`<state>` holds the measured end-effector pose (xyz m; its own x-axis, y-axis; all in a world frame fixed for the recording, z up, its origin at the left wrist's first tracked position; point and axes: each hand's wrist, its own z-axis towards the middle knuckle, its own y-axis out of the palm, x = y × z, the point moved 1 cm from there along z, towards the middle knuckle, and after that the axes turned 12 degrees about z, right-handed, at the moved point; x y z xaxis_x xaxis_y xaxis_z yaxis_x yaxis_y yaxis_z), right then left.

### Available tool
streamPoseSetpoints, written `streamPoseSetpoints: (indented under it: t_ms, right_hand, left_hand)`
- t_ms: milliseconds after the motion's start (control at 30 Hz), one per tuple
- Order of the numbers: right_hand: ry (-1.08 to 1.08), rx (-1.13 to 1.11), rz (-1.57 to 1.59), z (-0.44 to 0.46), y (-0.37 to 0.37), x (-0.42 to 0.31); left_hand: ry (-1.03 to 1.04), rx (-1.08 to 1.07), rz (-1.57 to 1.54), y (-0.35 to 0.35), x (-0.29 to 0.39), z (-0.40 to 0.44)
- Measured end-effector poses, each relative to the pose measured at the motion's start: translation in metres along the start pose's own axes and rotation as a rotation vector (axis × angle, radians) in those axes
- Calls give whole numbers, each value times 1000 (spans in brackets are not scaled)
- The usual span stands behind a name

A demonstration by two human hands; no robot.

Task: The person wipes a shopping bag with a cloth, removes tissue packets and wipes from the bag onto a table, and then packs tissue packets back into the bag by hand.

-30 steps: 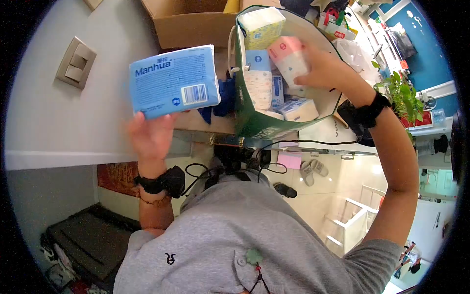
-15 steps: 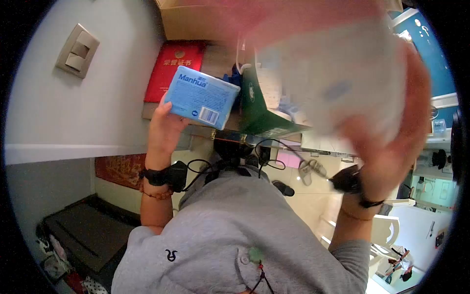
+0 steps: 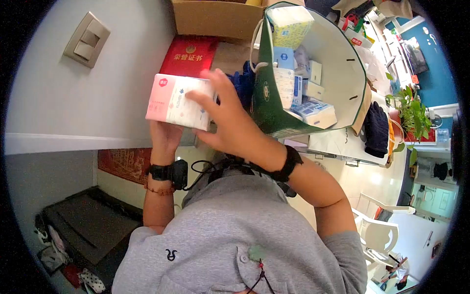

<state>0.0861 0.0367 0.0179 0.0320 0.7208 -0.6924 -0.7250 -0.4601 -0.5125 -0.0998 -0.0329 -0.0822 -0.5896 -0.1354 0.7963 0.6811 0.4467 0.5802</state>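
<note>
A pink and white tissue pack (image 3: 178, 105) is at the left, in front of the wall. My left hand (image 3: 165, 134) supports it from beneath, its fingers hidden behind the pack. My right hand (image 3: 227, 117) grips the right end, fingers along the upper side and thumb at the lower edge. The blue tissue pack seen earlier in my left hand is out of sight; I cannot tell whether it lies under this one. To the right stands a green paper bag (image 3: 263, 98), wide open, with several tissue packs inside, among them a yellow-green one (image 3: 291, 27) and a blue-white one (image 3: 316, 111).
A red certificate folder (image 3: 188, 56) lies behind my hands, with a cardboard box (image 3: 215, 19) beyond. Dark blue cloth (image 3: 243, 83) lies against the bag. A light switch (image 3: 88, 40) is on the left wall. A plant (image 3: 411, 115) and a white chair (image 3: 377, 230) are at the right.
My right hand has swung left from over the bag, bringing the pink and white tissue pack to my left hand. The blue tissue pack has gone from view, and the bag's inside now shows.
</note>
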Motion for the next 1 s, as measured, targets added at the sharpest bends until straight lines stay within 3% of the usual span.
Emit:
streamPoseSetpoints:
  t_ms: [100,267,433,533,667,800,900,1000]
  right_hand:
    - [120,69,146,4,17,18]
    - [178,243,103,15,45,51]
    - [260,347,58,11,56,88]
    - [299,449,85,11,55,95]
    - [388,651,60,14,48,96]
    - [451,648,-75,18,59,102]
    - [533,599,-75,17,83,116]
    - [515,455,-76,6,93,120]
  left_hand:
    - [58,31,25,0,2,15]
    - [20,-23,92,-16,-2,72]
    - [-72,121,246,-27,-14,94]
    - [62,368,467,-20,-23,95]
    - [-87,115,468,-57,-7,120]
    - [192,216,845,-49,4,135]
    - [338,163,1303,-70,-4,148]
    - [420,191,1295,-70,-17,111]
